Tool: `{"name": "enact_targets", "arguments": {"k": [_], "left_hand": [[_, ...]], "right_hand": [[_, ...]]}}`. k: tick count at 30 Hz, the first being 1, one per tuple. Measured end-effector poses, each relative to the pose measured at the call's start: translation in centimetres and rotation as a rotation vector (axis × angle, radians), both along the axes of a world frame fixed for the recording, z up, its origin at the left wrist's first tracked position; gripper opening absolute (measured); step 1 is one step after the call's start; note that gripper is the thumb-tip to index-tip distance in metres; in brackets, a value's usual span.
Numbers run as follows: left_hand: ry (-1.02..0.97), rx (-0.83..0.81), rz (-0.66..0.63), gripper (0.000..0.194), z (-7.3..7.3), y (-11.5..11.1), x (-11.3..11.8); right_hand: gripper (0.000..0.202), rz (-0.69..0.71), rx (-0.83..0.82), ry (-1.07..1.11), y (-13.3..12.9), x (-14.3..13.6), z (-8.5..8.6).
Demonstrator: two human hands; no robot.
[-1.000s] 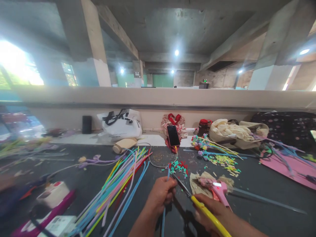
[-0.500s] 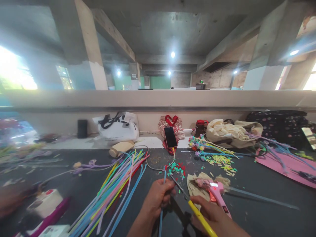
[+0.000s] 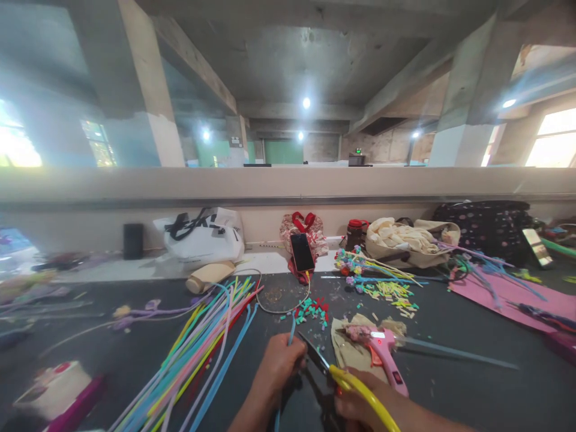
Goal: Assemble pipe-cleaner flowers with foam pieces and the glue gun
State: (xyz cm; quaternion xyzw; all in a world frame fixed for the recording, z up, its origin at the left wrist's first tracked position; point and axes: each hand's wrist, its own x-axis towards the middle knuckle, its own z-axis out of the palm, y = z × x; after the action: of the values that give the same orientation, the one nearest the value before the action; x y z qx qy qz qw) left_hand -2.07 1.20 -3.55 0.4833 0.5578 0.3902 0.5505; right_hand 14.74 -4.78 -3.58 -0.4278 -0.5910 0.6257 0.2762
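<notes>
Closed round a blue pipe cleaner (image 3: 292, 330), my left hand (image 3: 279, 363) is at the lower middle; the stem's end sticks up above the fist and its tail hangs below. My right hand (image 3: 366, 399) grips yellow-handled scissors (image 3: 360, 387), whose blades point up and left beside the left fist. The blades look slightly apart. Small green and red cut pieces (image 3: 314, 311) lie just beyond the hands. A pink glue gun (image 3: 382, 351) rests on a crumpled beige sheet (image 3: 344, 348) right of the blades.
A bundle of coloured pipe cleaners (image 3: 202, 354) spreads on the left. Behind are a white bag (image 3: 202, 237), a phone (image 3: 302, 252) with a cable, finished stems (image 3: 355, 267) and yellow pieces (image 3: 391, 292). Pink sheet (image 3: 504, 297) at right; power strip (image 3: 74, 405) at lower left.
The scissors have turned, showing more of their handle, with the blades closer to the left fist. The view has shifted right, and the other person's blurred hand at far left is gone.
</notes>
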Motion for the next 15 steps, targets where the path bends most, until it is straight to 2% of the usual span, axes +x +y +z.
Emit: {"name": "enact_targets", "arguments": {"k": [6,11,15], "left_hand": [[0.123,0.034,-0.055,0.016,-0.3,-0.3,0.3],[0.132,0.073,-0.090,0.017,-0.5,-0.8,0.9],[0.162,0.098,-0.089,0.017,-0.5,-1.0,1.3]], "right_hand": [[0.026,0.024,-0.065,-0.085,-0.1,0.8,-0.2],[0.018,0.044,-0.050,-0.125,-0.3,0.8,-0.3],[0.019,0.025,-0.081,-0.114,-0.5,0.4,0.0]]}}
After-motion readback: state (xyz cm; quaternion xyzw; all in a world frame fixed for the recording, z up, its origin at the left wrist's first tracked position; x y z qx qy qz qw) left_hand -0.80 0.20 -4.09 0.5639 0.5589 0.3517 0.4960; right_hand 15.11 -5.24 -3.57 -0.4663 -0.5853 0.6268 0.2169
